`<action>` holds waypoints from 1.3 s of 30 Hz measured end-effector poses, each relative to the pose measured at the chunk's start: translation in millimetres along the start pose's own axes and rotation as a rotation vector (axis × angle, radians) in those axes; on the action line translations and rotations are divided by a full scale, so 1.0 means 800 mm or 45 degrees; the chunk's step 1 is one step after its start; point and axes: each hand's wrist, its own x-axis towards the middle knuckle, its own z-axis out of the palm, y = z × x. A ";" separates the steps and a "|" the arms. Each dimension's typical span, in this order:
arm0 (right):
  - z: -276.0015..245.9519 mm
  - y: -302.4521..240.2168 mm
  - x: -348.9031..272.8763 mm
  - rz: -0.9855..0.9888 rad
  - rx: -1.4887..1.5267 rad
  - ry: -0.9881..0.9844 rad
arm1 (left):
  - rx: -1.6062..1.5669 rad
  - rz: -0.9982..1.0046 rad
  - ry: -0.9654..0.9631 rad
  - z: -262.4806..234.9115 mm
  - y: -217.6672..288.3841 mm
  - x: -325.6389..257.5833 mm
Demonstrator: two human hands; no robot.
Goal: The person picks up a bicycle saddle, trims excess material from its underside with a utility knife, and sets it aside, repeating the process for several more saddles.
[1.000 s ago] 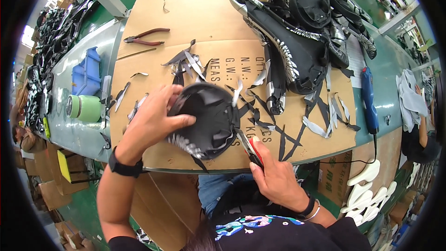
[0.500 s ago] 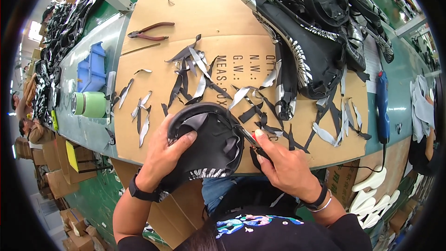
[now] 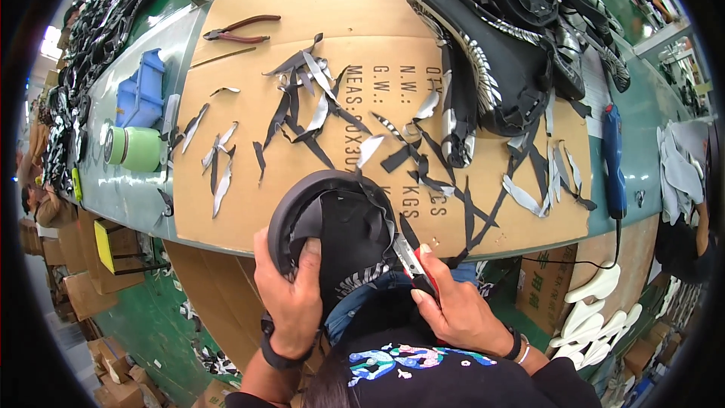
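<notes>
Black saddle — one, left hand fingers grasping | right hand clenched on one red-handled cutter | one pliers

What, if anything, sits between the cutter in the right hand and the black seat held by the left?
Nothing visible. The cutter tip in the right hand meets the seat edge directly; the left hand grips the opposite side.

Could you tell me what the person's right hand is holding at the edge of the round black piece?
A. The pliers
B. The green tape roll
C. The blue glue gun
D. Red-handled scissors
D: the right hand grips red-handled scissors against the black piece, which the left hand steadies; the pliers, blue gun and green roll lie untouched on the bench.
</notes>
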 end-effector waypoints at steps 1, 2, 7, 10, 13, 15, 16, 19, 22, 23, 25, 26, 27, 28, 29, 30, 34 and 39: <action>0.000 -0.001 -0.005 0.002 -0.013 0.013 | -0.014 0.008 -0.008 0.007 0.000 -0.012; -0.001 -0.001 -0.013 0.099 0.050 -0.015 | 0.025 0.080 0.092 0.017 0.000 -0.028; 0.027 0.003 -0.045 0.248 0.312 -0.009 | 0.126 0.296 0.401 0.049 -0.018 -0.097; 0.026 0.011 -0.070 0.258 0.339 -0.056 | 0.163 0.383 0.395 0.058 -0.029 -0.106; 0.009 0.007 -0.068 0.375 0.385 -0.065 | 0.189 0.440 0.372 0.053 -0.030 -0.101; 0.009 0.024 -0.028 -0.065 0.351 0.442 | 0.160 0.391 0.335 0.050 -0.036 -0.099; -0.004 0.009 -0.011 0.055 0.460 0.466 | 0.174 0.460 0.324 0.049 -0.045 -0.097; -0.012 -0.016 0.057 -0.301 0.162 0.541 | 0.147 0.521 0.245 0.047 -0.037 -0.091; -0.014 -0.012 0.101 -0.368 0.218 0.364 | 0.058 0.429 0.215 0.039 -0.038 -0.083; -0.013 -0.020 0.101 -0.383 0.221 0.346 | 0.063 0.428 0.239 0.036 -0.041 -0.078; -0.016 -0.046 0.079 -0.115 0.413 0.099 | 0.264 0.566 0.401 0.032 -0.044 -0.062; -0.003 -0.057 0.056 -0.420 0.341 0.041 | -0.121 0.340 0.385 0.036 -0.035 -0.041; 0.009 -0.066 0.036 -0.722 0.264 -0.017 | -0.590 0.107 0.225 0.029 -0.037 -0.014; 0.009 -0.073 0.026 -0.719 0.255 -0.010 | -0.541 0.100 0.313 0.035 -0.029 0.001; 0.008 -0.078 0.019 -0.750 0.348 -0.204 | -0.493 0.092 0.398 0.041 -0.022 0.012; 0.010 -0.079 0.020 -0.792 0.457 -0.424 | -0.487 0.094 0.415 0.035 -0.018 0.021; -0.082 -0.029 0.015 0.056 0.413 0.533 | -1.129 -0.136 0.328 0.018 -0.019 0.027; -0.137 0.025 -0.002 0.124 -0.511 0.786 | -0.849 -0.407 -0.068 0.020 -0.014 -0.020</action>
